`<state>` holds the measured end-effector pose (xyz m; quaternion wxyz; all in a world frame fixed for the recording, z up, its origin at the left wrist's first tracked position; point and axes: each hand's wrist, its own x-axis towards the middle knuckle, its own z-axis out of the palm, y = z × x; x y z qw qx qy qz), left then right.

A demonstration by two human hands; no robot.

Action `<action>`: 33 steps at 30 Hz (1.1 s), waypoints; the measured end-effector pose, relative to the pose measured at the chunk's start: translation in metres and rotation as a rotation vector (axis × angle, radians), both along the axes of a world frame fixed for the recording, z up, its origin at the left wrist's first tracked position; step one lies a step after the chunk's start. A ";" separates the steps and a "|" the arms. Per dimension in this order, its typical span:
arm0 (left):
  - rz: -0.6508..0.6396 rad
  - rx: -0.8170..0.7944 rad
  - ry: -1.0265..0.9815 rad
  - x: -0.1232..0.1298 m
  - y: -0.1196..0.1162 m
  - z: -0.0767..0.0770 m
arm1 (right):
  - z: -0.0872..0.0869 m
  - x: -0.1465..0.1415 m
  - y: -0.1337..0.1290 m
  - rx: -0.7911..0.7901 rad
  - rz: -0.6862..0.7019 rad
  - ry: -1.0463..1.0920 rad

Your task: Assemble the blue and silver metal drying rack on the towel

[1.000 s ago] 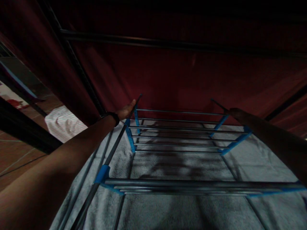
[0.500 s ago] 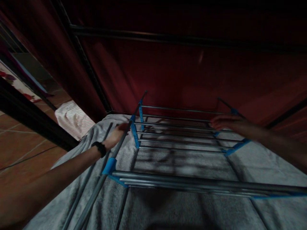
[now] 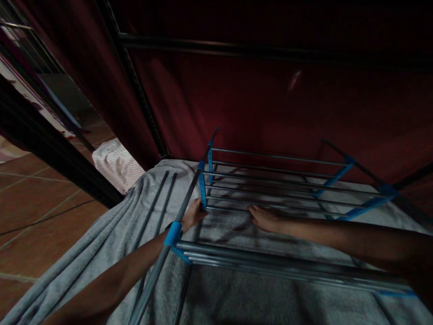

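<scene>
A rack of grey metal tubes (image 3: 287, 180) with blue plastic brackets lies on a grey blanket (image 3: 230, 237). My left hand (image 3: 193, 214) reaches under the left side pole (image 3: 191, 189) and closes around the lower end of a blue bracket (image 3: 202, 189). Some of its fingers are hidden behind that bracket. My right hand (image 3: 265, 220) is at the lowest tube (image 3: 226, 208) of the same shelf, its fingers closed at the tube. The near shelf's tubes (image 3: 270, 259) run below both forearms, joined to the side pole by a blue connector (image 3: 173, 233).
Two loose metal tubes (image 3: 154, 203) lie on the blanket at the left. A dark red curtain (image 3: 253, 104) with a black metal frame (image 3: 203, 45) stands behind the rack. A striped cloth (image 3: 117, 162) rests near the tiled floor (image 3: 43, 216).
My left hand has moved down and right from beside the side pole to the bracket's lower end. My right hand has come left and down from the shelf's right part. The view has shifted slightly.
</scene>
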<state>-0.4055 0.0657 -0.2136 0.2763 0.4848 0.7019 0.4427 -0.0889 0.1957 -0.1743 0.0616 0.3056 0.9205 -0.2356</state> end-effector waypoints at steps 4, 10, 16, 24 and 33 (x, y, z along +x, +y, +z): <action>0.041 0.031 -0.002 0.000 0.000 -0.010 | -0.020 -0.018 0.008 0.020 -0.013 0.005; 0.069 0.075 -0.088 0.003 0.006 -0.016 | -0.036 -0.018 0.020 0.014 0.004 0.067; 0.021 0.069 -0.192 0.001 0.011 -0.018 | -0.035 -0.016 0.018 0.015 0.004 0.106; -0.050 0.034 -0.250 -0.002 0.015 -0.008 | -0.023 -0.020 0.013 0.040 0.035 0.020; -0.050 0.058 -0.246 0.001 0.010 -0.003 | -0.015 -0.029 0.009 0.063 0.005 -0.071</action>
